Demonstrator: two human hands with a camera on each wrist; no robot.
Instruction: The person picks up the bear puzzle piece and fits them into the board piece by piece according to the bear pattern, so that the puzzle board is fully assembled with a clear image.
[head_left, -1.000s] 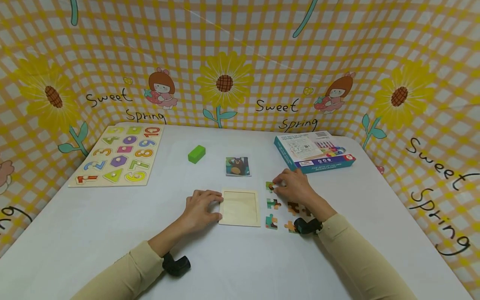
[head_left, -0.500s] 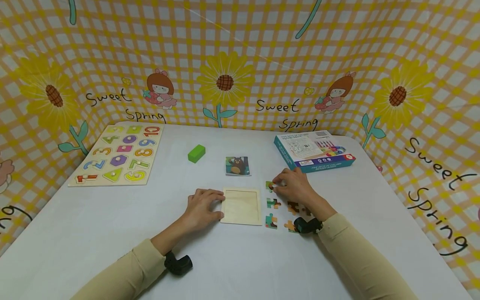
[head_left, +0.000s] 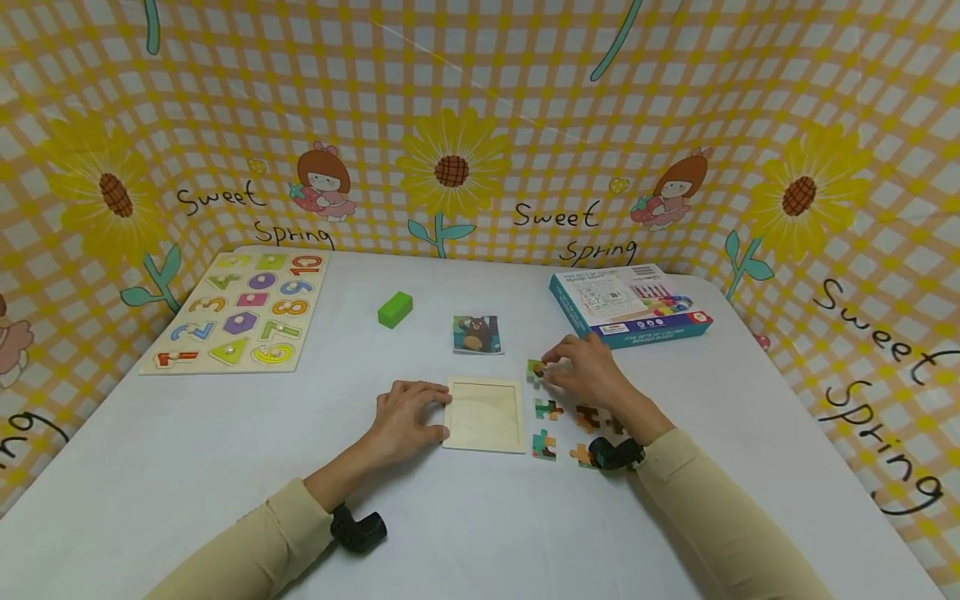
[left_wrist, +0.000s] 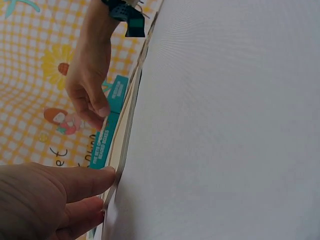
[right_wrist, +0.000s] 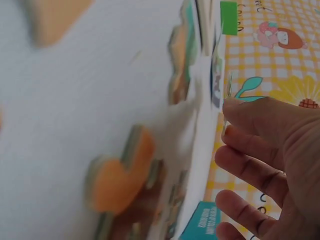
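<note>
Head: right fingers (head_left: pixel 551 367) pinching puzzle piece (head_left: pixel 535 370)

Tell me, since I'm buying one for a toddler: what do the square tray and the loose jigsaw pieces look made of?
Puzzle tray: pale, unpainted, matte, probably light wood or plywood. Jigsaw pieces: thick, pale tan edges under printed colour faces in the right wrist view, likely wood, possibly dense card.
</note>
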